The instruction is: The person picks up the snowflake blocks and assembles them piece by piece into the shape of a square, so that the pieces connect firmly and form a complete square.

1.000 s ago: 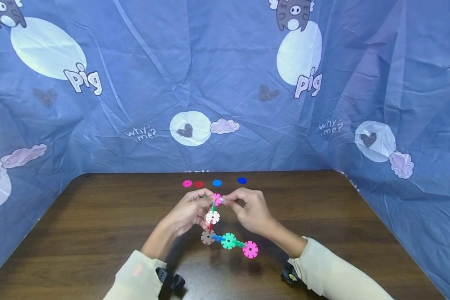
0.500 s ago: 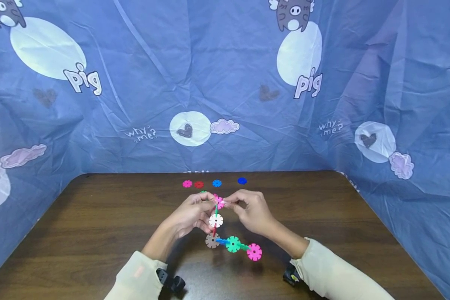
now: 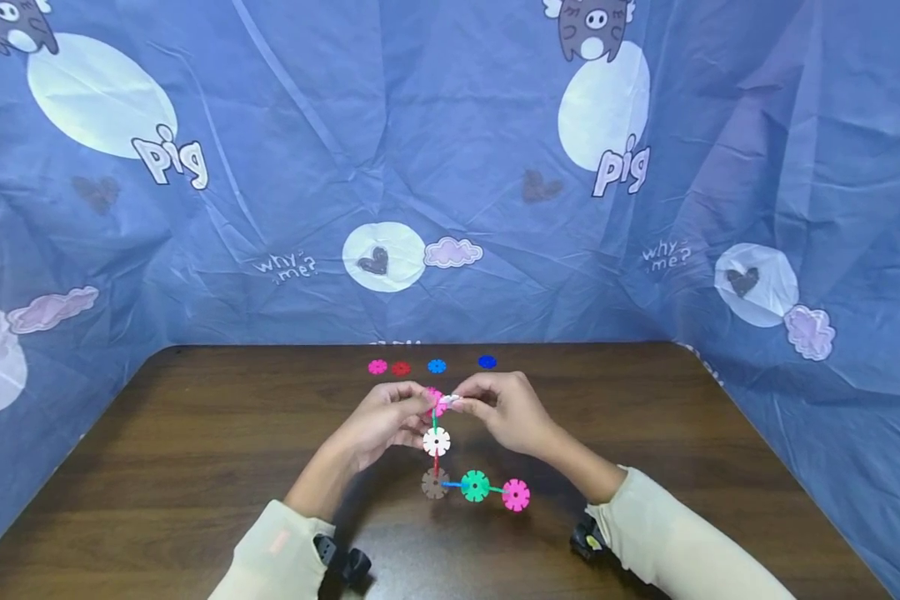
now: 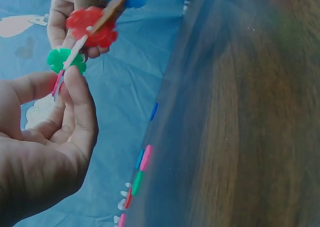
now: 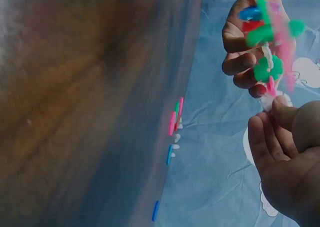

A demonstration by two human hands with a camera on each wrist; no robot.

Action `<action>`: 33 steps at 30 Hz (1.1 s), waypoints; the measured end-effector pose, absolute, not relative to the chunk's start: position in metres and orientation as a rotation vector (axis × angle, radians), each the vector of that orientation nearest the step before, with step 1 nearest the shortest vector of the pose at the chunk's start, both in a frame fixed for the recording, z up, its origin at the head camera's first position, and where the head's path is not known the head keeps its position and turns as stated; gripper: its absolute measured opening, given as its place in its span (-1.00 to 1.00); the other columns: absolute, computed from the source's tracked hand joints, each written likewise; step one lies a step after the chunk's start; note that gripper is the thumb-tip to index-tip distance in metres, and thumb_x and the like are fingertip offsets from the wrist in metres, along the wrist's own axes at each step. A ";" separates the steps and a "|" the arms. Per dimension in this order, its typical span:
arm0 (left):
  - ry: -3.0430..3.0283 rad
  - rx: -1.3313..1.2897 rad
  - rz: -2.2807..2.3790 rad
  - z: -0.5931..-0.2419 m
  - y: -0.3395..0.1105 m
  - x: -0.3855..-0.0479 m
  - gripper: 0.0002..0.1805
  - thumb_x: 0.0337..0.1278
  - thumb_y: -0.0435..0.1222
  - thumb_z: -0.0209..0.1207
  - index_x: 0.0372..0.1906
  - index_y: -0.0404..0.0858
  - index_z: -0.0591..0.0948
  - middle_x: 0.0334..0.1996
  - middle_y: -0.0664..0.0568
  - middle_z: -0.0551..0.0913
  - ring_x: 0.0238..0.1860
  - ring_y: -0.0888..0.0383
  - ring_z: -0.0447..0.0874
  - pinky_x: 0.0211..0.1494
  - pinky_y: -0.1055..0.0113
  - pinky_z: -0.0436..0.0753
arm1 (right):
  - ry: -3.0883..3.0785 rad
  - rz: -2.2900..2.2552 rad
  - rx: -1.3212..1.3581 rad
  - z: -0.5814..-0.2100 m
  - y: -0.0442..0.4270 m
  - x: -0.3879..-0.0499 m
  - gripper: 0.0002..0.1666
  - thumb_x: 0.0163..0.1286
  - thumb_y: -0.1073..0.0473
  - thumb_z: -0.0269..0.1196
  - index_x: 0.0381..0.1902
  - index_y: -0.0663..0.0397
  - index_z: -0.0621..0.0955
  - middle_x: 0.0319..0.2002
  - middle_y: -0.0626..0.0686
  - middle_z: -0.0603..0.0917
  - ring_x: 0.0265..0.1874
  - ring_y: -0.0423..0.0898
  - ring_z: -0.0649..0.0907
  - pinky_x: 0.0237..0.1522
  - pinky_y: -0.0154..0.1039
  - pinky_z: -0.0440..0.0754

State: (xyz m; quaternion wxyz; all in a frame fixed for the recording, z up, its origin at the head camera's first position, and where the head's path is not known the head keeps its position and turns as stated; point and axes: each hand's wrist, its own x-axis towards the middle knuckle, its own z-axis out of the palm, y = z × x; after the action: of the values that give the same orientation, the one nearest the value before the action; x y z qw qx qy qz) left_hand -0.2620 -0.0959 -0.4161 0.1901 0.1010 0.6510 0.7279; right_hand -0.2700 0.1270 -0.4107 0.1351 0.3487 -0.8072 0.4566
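The left hand [image 3: 382, 423] pinches a bright pink notched plastic disc [image 3: 433, 402], top of a linked chain of coloured discs [image 3: 475, 486] hanging over the brown wooden counter [image 3: 195, 450]. The right hand [image 3: 513, 417] pinches a white plastic disc [image 3: 450, 401] at the pink edge. Beyond lie loose red [image 3: 401, 368], light-blue [image 3: 437, 366] and dark-blue discs [image 3: 487, 362].

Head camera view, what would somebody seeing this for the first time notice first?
Probably the angled chain of bright, notched plastic discs in the centre, its top pinched by the left hand above the brown wooden table. Next, perhaps, the wrinkled blue fabric backdrop behind, printed with pigs, hearts and clouds. A smaller draw is the scattered line of loose, coloured flower-shaped plastic discs near the table's far edge.
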 end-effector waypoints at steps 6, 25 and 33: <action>1.822 0.304 2.078 -0.416 -0.099 -0.263 -0.87 0.38 -0.43 0.18 -0.09 -0.44 0.60 -0.39 0.02 0.63 -0.44 0.18 0.63 -0.28 0.34 0.74 | -2.420 1.362 1.017 -0.409 0.129 -0.274 -0.92 0.31 0.23 0.44 -0.26 0.12 0.78 -0.33 -0.06 0.80 -0.40 -0.15 0.72 -0.35 -0.25 0.73; 1.778 0.228 2.238 -0.415 -0.109 -0.270 -0.85 0.44 -0.46 0.07 -0.03 -0.49 0.50 -0.33 -0.02 0.67 -0.34 0.16 0.68 -0.15 0.33 0.74 | -2.617 1.289 0.990 -0.400 0.140 -0.274 -0.77 0.41 0.11 0.39 -0.07 0.10 0.75 -0.25 -0.09 0.80 -0.29 -0.20 0.74 -0.19 -0.19 0.73; 1.709 0.202 2.341 -0.411 -0.116 -0.273 -0.93 0.47 -0.48 0.02 -0.09 -0.42 0.49 -0.32 -0.02 0.62 -0.33 0.15 0.69 -0.10 0.32 0.74 | -2.620 1.363 1.074 -0.398 0.166 -0.283 -0.85 0.45 0.11 0.35 -0.17 0.03 0.78 -0.52 -0.12 0.65 -0.58 -0.23 0.45 -0.53 -0.35 0.45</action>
State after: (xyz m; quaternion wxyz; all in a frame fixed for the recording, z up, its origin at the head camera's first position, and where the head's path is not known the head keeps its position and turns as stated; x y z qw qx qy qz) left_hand -0.2726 -0.1165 -0.4114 0.1178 0.0691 0.5842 0.8001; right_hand -0.2825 0.1657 -0.3981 -0.0003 0.3417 -0.8337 0.4338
